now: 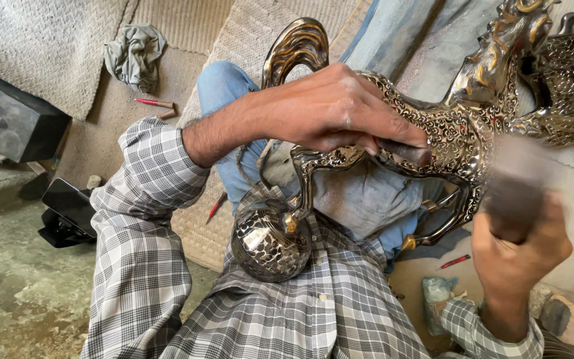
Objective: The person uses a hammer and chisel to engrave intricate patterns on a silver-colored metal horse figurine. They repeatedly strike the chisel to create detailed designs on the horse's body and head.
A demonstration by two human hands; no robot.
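Observation:
A shiny dark metal horse figure (463,113) with engraved patterns and gold edges lies across my lap, its round hammered base (268,242) against my checked shirt. My left hand (330,110) rests on the horse's body and grips a short dark rod-like tool (403,151) pressed to the metal. My right hand (516,256) is closed round a dark mallet-like tool (514,189), blurred, just right of the horse's belly.
A black block (8,116) stands at the left by a dark phone (68,206) on the stone floor. A crumpled grey cloth (134,53) and small red-handled tools (154,103) lie on woven mats. Another red tool (455,261) lies at my right.

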